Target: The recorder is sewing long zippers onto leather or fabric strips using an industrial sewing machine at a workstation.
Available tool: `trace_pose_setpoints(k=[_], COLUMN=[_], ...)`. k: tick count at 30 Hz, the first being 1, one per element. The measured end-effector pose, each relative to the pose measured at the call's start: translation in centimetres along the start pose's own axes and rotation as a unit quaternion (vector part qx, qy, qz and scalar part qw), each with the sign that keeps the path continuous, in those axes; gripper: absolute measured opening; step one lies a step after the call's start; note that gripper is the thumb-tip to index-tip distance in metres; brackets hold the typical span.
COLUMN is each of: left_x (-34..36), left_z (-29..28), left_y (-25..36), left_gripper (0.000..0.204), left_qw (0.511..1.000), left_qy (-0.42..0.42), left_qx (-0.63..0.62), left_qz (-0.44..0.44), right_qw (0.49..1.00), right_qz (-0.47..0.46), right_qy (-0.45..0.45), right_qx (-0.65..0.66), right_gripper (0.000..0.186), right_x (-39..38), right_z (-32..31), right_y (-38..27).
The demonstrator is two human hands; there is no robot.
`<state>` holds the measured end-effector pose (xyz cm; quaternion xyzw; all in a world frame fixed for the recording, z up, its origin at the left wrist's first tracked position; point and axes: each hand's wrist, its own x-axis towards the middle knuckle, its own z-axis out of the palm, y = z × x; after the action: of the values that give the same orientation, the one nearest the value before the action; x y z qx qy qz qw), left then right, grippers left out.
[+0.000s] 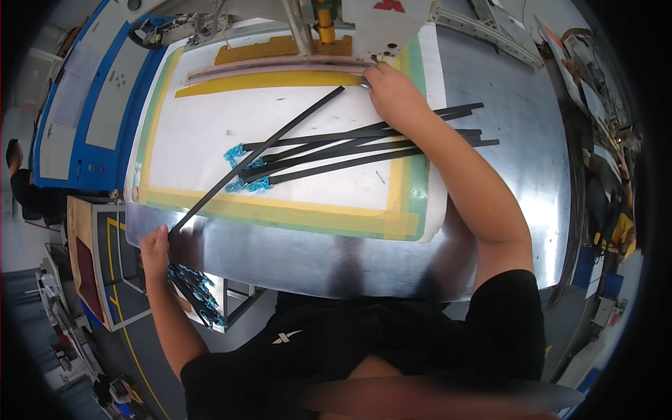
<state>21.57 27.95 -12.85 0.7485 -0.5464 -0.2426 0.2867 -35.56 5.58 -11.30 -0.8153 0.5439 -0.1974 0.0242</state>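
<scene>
A long black strip point(259, 150) runs slantwise across the white sheet. My left hand point(155, 253) is closed on its near end, beyond the sheet's front left corner. Its far end stops just short of my right hand point(390, 94), which is up at the machine's long pressing bar point(280, 68). The right fingers are curled together, with a small shiny bit at their tips too small to name. Under the held strip lie several black strips point(343, 166) with glossy blue wrapping point(257, 183) on their left ends. My right forearm covers part of them.
The white sheet point(189, 140), edged with yellow and green tape, lies on a shiny metal table point(504, 175). More blue-ended strips point(199, 294) sit on a low stand at the front left. A blue cabinet point(98, 98) stands at the left, a person point(21, 175) beyond it.
</scene>
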Motion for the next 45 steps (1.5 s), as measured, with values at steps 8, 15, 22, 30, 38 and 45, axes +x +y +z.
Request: trace_pose_setpoints(k=[8,15,22,30,38,45], left_x=[0.5,1.9,8.4,9.3,6.1,9.4], left_z=[0.5,1.1,4.5,13.4,16.9,16.8], left_y=[-0.7,1.0,10.9,19.8,21.6,20.5], left_gripper=[0.049,0.049,0.018,0.038,0.064,0.055], left_qw=[0.999,0.999,0.972,0.958,0.852,0.844], left_qy=[0.001,0.018,0.054,-0.101,-0.162,-0.322], left_qx=[-0.041,-0.042,-0.199,-0.115,0.134,0.055], left_qz=[-0.019,0.007,0.112,0.244,0.48,0.425], right_qw=[0.996,0.987,0.987,0.927,0.792,0.716], right_qz=[0.036,-0.004,0.069,0.237,0.209,0.155], right_qy=[-0.038,-0.101,-0.133,0.218,0.561,0.675], right_qx=[0.068,0.124,0.05,0.194,0.118,-0.086], right_gripper=[0.03,0.03,0.02,0.012,0.026,0.008], right_x=[1.0,-0.6,-2.8,-17.2,-36.2,-40.6], right_z=[0.3,-0.8,-4.8,-25.8,-42.8,-43.0], right_y=[-0.4,-2.8,1.2,10.5,8.5,-0.3])
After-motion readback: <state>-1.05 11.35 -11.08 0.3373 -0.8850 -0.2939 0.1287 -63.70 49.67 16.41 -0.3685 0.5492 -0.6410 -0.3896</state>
